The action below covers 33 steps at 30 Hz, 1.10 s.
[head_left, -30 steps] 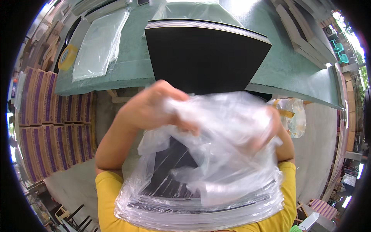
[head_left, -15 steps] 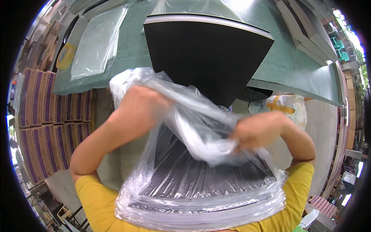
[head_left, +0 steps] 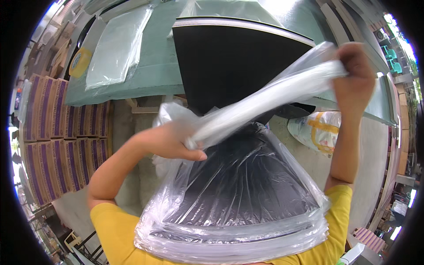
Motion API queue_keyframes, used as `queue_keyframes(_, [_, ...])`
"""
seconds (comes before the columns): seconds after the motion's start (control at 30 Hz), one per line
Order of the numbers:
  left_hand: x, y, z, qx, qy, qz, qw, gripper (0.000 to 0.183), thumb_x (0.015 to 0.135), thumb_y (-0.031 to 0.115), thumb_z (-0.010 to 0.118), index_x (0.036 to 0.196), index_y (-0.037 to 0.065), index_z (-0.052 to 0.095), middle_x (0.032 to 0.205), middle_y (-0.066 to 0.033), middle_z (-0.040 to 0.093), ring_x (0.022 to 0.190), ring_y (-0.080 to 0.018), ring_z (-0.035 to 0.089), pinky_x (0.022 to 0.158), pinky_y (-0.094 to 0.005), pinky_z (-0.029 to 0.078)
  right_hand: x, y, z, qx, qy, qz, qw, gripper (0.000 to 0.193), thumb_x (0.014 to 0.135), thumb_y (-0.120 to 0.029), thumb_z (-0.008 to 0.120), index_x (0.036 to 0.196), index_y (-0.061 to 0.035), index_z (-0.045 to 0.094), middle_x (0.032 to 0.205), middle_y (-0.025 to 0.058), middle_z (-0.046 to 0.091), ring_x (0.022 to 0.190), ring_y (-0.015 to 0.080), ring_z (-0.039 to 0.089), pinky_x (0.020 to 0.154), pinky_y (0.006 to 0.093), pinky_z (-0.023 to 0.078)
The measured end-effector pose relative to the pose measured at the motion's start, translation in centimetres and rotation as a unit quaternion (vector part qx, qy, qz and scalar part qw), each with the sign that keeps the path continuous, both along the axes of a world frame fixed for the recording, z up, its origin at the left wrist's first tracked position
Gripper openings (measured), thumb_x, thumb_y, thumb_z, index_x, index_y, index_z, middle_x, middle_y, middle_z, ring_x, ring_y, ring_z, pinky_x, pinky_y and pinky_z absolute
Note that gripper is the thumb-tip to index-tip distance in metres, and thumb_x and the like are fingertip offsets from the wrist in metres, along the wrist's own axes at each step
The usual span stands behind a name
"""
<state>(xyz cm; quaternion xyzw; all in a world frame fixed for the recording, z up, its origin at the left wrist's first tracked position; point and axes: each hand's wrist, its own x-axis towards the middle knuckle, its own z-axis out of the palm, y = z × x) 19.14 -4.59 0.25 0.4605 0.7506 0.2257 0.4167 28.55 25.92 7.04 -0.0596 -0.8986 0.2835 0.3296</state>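
A clear plastic bag [head_left: 274, 95] is stretched slantwise in a gathered strip between my two hands. At its upper right end, my right hand [head_left: 355, 66] grips the plastic, raised over the table's right side. My left hand [head_left: 170, 141] is lower, closed round the other end, with its thumb pointing right; motion smears its fingers. Behind the strip, a large black board [head_left: 234, 62] with pale layered edges leans out from the table. Against my body lie black sheets wrapped in clear plastic [head_left: 238, 198], with thick folds along the near edge.
The green table [head_left: 159, 75] holds a stack of clear plastic bags [head_left: 117, 48] and a roll of yellow tape [head_left: 80, 62]. Brown cartons [head_left: 57, 141] are stacked at left. White boards [head_left: 349, 35] lie at right. A taped plastic bundle [head_left: 320, 128] sits below the table.
My right hand has swung up and to the right, pulling the plastic into a long strip. My left hand has dropped slightly and moved a little right.
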Motion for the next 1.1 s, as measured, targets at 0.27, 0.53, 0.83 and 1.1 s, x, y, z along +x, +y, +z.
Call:
queue_keyframes(0.27, [-10.8, -2.2, -1.4, 0.282, 0.462, 0.432, 0.722, 0.038, 0.061, -0.007, 0.048, 0.098, 0.005, 0.052, 0.086, -0.0103, 0.053, 0.079, -0.0219, 0.051, 0.066, -0.0312, 0.042, -2.2, -3.5, -4.6, 0.150, 0.145, 0.066, 0.976, 0.041, 0.060, 0.009, 0.045, 0.096, -0.0068, 0.056, 0.095, 0.0096, 0.057, 0.084, 0.0269, 0.054, 0.074, 0.0323, 0.044])
queue_keyframes(0.53, [-5.6, 2.8, 1.9, 0.257, 0.518, 0.263, 0.772, 0.066, 0.060, -0.013, 0.050, 0.114, 0.024, 0.053, 0.104, -0.0042, 0.048, 0.071, -0.0222, 0.054, 0.060, -0.0305, 0.047, 0.8, 1.4, -5.1, 0.141, 0.046, -0.068, 0.987, 0.064, 0.055, 0.016, 0.039, 0.111, -0.0096, 0.057, 0.107, 0.0100, 0.049, 0.098, 0.0225, 0.048, 0.084, 0.0276, 0.038])
queue_keyframes(0.83, [-4.4, -1.0, 5.1, 0.402, 0.188, 0.226, 0.867, 0.022, 0.061, -0.010, 0.055, 0.080, -0.001, 0.062, 0.076, -0.0074, 0.059, 0.071, -0.0135, 0.055, 0.062, -0.0219, 0.041, 3.8, 1.2, -3.8, -0.112, 0.083, 0.017, 0.990, 0.027, 0.062, 0.013, 0.055, 0.086, 0.0018, 0.063, 0.084, 0.0062, 0.058, 0.076, 0.0116, 0.054, 0.067, 0.0203, 0.042])
queue_keyframes(1.1, [-5.2, -3.9, 3.0, 0.359, -0.224, 0.280, 0.862, 0.022, 0.063, 0.007, 0.068, 0.082, 0.000, 0.060, 0.069, -0.0089, 0.058, 0.064, -0.0122, 0.057, 0.052, -0.0228, 0.043, 4.9, 3.0, -2.3, -0.373, -0.006, 0.117, 0.921, 0.032, 0.061, 0.004, 0.057, 0.092, 0.0052, 0.057, 0.085, 0.0082, 0.058, 0.078, 0.0121, 0.057, 0.068, 0.0191, 0.045])
